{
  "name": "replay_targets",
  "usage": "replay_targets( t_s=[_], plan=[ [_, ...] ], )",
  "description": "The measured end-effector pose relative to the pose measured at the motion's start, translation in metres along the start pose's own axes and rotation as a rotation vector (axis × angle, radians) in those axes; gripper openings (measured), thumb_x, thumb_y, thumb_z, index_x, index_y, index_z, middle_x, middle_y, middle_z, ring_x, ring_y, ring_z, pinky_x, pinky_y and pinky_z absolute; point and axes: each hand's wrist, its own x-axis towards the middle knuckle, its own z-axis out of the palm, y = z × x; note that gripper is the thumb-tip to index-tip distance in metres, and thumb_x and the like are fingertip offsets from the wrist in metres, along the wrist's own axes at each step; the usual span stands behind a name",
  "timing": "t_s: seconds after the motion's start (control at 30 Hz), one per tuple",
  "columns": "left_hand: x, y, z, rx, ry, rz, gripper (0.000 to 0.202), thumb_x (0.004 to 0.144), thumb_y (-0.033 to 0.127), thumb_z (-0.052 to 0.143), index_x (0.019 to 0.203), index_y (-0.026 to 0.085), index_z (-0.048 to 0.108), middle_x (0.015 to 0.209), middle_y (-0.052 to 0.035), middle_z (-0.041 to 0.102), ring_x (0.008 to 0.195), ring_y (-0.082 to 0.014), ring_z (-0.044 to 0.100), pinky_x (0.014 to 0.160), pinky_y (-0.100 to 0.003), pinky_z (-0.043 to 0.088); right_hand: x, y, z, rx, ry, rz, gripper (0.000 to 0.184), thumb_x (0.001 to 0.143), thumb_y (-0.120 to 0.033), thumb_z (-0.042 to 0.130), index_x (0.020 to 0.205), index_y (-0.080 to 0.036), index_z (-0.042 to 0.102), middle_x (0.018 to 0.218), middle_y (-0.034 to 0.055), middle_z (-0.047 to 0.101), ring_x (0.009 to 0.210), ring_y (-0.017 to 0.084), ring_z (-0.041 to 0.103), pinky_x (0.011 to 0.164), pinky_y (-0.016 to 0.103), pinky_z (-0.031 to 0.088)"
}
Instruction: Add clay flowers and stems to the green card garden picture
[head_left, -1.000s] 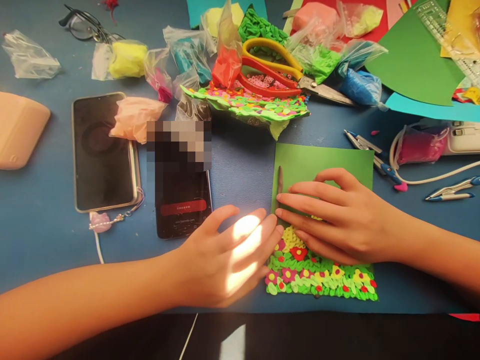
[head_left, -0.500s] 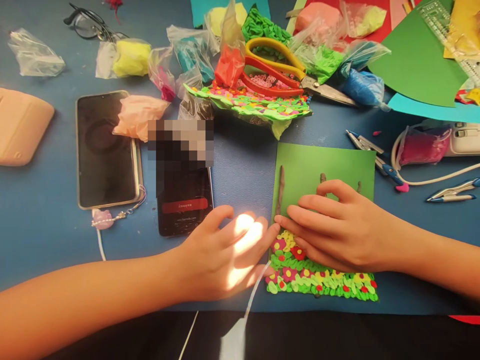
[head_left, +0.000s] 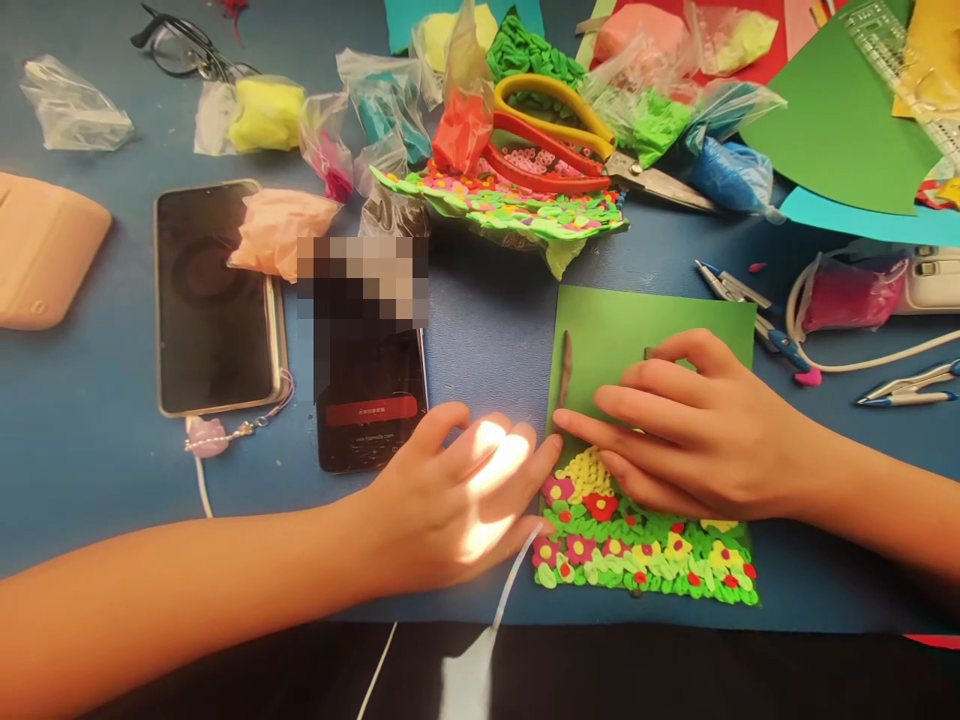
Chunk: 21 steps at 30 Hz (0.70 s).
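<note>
A green card (head_left: 622,310) lies flat, its lower part covered with small clay flowers and leaves (head_left: 645,565) in yellow, red, pink and green. My right hand (head_left: 690,430) hovers over the card with its fingers apart; one outstretched fingertip touches the foot of a thin brown clay strip (head_left: 565,365) near the left edge. Part of another brown strip (head_left: 649,353) shows behind my right hand, which hides the middle of the card. Along the card's left edge rests my left hand (head_left: 472,500), fingers stretched out and holding nothing, a fingertip close to the same strip's lower end.
Two phones (head_left: 217,300) (head_left: 367,430) lie to the left. Scissors (head_left: 555,140) rest on a clay-dotted piece (head_left: 517,210) among bags of coloured clay (head_left: 266,115). Compasses (head_left: 907,385) and a white cable (head_left: 862,360) are at the right; another cord (head_left: 514,575) runs below my left hand.
My right hand has shifted slightly up and right, uncovering more yellow clay and covering the strip at the right. Its fingertip has moved up onto the left strip's foot. My left hand barely moved.
</note>
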Motion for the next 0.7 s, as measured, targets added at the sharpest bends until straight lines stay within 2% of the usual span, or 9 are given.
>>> replay_targets(
  t_s=[0.07,0.17,0.23,0.37,0.5,0.7],
  plan=[
    [0.001,-0.001,-0.001,-0.004,-0.007,0.013,0.037,0.097,0.036,0.045,0.119,0.014,0.065,0.102,-0.0091,0.07,0.099,-0.022,0.056,0.089,-0.038,0.039,0.001,0.002,0.0,-0.001,-0.024,0.004,0.027,0.092,-0.018,0.05,0.117,-0.008,0.058,0.081,0.0027,0.064,0.077,0.019,0.051,0.068,0.038,0.036],
    [0.002,-0.002,-0.002,-0.019,-0.05,0.055,0.038,0.097,0.036,0.047,0.122,0.013,0.063,0.12,-0.0084,0.068,0.113,-0.022,0.054,0.098,-0.039,0.035,0.002,0.004,0.0,0.009,-0.071,-0.01,0.024,0.092,-0.017,0.051,0.112,-0.008,0.06,0.079,0.0024,0.064,0.074,0.018,0.052,0.066,0.037,0.035],
    [0.002,-0.004,-0.003,-0.028,-0.071,0.069,0.038,0.097,0.035,0.048,0.123,0.012,0.062,0.128,-0.0058,0.065,0.121,-0.0214,0.051,0.105,-0.039,0.031,0.003,0.005,0.0,-0.003,-0.045,0.002,0.023,0.093,-0.017,0.049,0.111,-0.01,0.06,0.08,0.0026,0.064,0.075,0.018,0.052,0.067,0.036,0.035],
    [0.004,-0.005,-0.003,-0.05,-0.072,0.064,0.037,0.096,0.035,0.048,0.123,0.012,0.062,0.126,-0.0036,0.066,0.123,-0.0202,0.05,0.113,-0.04,0.023,0.003,0.008,0.0,-0.007,0.035,0.038,0.025,0.094,-0.019,0.048,0.114,-0.01,0.059,0.081,0.0037,0.064,0.077,0.019,0.048,0.066,0.037,0.036],
    [0.006,-0.004,-0.002,-0.059,-0.089,0.057,0.038,0.098,0.035,0.045,0.122,0.011,0.061,0.132,-0.0092,0.062,0.127,-0.0209,0.05,0.114,-0.043,0.022,0.003,0.012,0.0,0.008,-0.055,0.013,0.027,0.093,-0.019,0.05,0.116,-0.009,0.059,0.082,0.0037,0.065,0.077,0.018,0.048,0.064,0.035,0.038],
    [0.006,-0.004,0.001,-0.065,-0.075,0.036,0.038,0.097,0.036,0.043,0.119,0.012,0.063,0.132,-0.0133,0.062,0.127,-0.0246,0.051,0.113,-0.047,0.023,0.001,0.013,0.002,0.006,0.016,0.059,0.027,0.093,-0.018,0.051,0.117,-0.01,0.059,0.085,0.0056,0.063,0.08,0.02,0.048,0.067,0.038,0.037]
  ],
)
